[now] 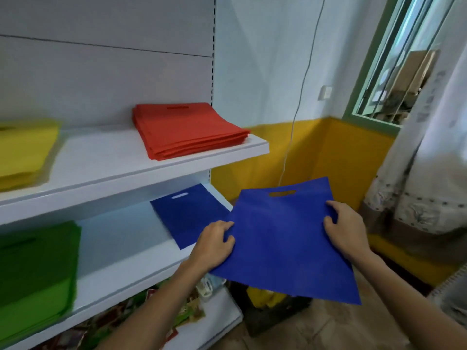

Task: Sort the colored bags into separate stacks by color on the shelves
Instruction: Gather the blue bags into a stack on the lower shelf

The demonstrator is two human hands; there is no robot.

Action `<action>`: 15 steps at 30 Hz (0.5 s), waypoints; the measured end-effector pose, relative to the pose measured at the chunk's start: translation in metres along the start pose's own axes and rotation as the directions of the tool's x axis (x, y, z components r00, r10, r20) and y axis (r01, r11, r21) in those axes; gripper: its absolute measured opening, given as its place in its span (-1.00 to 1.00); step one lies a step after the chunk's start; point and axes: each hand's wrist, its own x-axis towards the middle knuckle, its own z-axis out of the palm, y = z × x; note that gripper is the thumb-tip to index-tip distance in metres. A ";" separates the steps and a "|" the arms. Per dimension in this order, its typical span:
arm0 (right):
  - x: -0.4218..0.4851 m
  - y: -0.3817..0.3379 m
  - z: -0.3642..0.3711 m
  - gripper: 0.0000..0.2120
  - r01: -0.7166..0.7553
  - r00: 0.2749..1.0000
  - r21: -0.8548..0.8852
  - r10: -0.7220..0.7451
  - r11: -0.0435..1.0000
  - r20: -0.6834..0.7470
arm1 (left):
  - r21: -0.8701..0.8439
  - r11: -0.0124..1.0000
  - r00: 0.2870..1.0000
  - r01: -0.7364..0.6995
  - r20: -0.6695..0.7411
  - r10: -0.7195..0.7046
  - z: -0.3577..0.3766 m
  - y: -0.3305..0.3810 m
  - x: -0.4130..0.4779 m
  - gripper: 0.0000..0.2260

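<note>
Soft daylight coming from the window [389,79] at the right, room looking bright, faint shadow lying under the upper shelf [141,170], yellow bags [24,152] and green bags [35,269] at the left edge blurring, lines bending near the borders.

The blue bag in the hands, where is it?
Head view, lower right: the held blue bag is gripped by the left hand and right hand, right of the shelved blue bag on the middle shelf.

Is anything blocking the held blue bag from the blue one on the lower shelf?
Nothing visible does. The left hand and right hand grip the held blue bag right beside the shelved blue bag; the lower shelf front is open.
</note>
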 end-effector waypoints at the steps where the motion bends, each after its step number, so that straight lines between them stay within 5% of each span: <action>1: 0.020 -0.001 0.018 -0.59 0.037 0.999 0.011 -0.038 0.999 0.022 | 0.008 1.000 0.999 0.025 -0.025 -0.025 0.002 -0.011 0.012 -0.61; 15: 0.200 -0.055 0.262 -0.48 0.479 0.782 0.156 -0.501 0.864 0.370 | 0.107 0.912 0.854 0.396 -0.408 -0.323 0.026 -0.150 0.098 -0.59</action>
